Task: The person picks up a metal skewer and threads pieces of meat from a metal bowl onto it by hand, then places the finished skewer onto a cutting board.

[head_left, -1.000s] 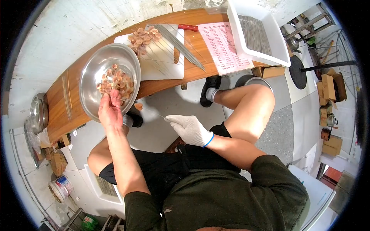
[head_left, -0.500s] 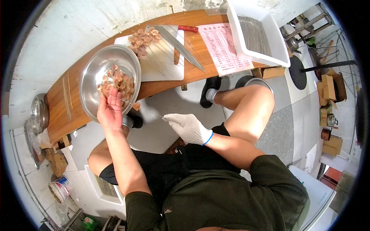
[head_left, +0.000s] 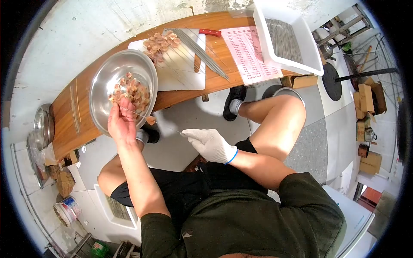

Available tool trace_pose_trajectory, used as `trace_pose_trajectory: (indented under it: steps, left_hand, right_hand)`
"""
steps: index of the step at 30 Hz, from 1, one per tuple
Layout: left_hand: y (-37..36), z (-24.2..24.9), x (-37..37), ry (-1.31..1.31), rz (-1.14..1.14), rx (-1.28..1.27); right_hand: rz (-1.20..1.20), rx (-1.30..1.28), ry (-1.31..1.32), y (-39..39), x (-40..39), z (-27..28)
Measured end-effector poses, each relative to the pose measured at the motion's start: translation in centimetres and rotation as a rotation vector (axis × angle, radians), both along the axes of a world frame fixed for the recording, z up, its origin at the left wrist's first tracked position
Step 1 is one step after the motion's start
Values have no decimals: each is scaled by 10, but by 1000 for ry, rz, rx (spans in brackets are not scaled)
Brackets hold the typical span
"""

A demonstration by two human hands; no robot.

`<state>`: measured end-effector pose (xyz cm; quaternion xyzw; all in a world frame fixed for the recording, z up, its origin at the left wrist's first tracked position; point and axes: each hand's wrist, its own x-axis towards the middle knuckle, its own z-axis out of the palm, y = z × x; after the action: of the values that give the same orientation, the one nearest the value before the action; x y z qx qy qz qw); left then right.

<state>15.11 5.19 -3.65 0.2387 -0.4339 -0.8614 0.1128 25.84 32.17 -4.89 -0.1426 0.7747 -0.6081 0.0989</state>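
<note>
My right hand [head_left: 211, 145], in a white knitted glove, is closed around the end of a thin metal skewer [head_left: 167, 127]. One pinkish-brown meat piece [head_left: 150, 120] is threaded partway along it. My bare left hand [head_left: 122, 124] is palm up at the near rim of a steel bowl [head_left: 100, 81], fingers bent together by the skewer's far end. What these fingers pinch is too small to make out. Round meat slices [head_left: 137, 92] lie in the bowl beyond them.
A white cutting board [head_left: 185, 79] holds more slices [head_left: 159, 43] and a bundle of metal skewers [head_left: 202, 56]. Right of it are a red-handled knife [head_left: 210, 32], a printed pink sheet [head_left: 247, 56] and a white tray [head_left: 307, 51] of skewers. Stacked steel bowls [head_left: 43, 124] stand far left.
The skewer and its threaded meat piece have shifted very slightly left. My left fingers have moved a little at the skewer's end; the gloved hand is almost unmoved.
</note>
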Motion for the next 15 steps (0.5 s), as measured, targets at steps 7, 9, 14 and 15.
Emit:
trace_pose_trajectory:
  steps: [7,9,14,15]
  left_hand:
    - [-5,-2,-2,-25,42,-26]
    - [-9,-1,-3,-18,34,-19]
    - [-57,-8,-15,2,46,-70]
    - [-58,-6,-14,-1,6,-93]
  right_hand:
    - [14,33,78,3,-2,4]
    - [27,83,85,5,-4,9]
    - [37,86,-17,17,-2,9]
    - [28,79,-4,17,-2,10]
